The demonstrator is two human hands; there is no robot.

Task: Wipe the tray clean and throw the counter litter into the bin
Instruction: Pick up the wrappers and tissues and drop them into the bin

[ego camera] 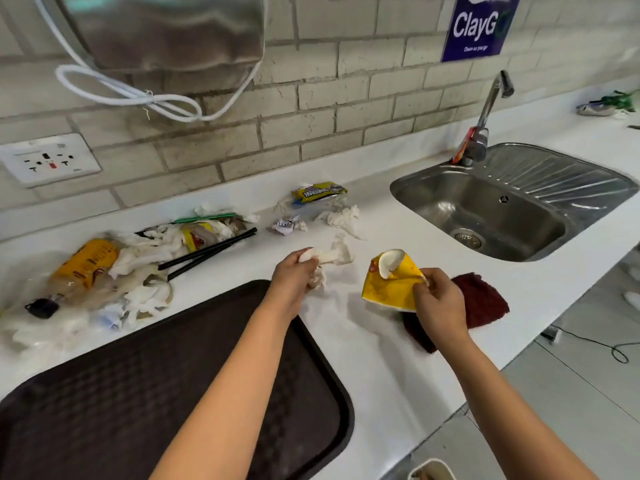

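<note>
With your left hand (294, 277) bunching crumpled tissue (332, 254) and your right hand (438, 299) fingers pinching only the yellow wrapper's (389, 285) edge, either could slip back onto the table (363, 341) before reaching the bin.

Both bare forearms reach forward; left hand (292, 273) curled closed, apparently gripping; right hand (437, 299) pinching, fingers bent.

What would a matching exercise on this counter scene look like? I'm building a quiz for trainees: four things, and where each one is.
Things:
1. crumpled tissue
2. yellow wrapper
3. dark red cloth
4. brown tray

Places:
A. on the counter under the right wrist
B. gripped in the left hand
C. at the counter's near edge, left of both hands
D. pinched in the right hand

Pairs: 1-B, 2-D, 3-A, 4-C
</note>
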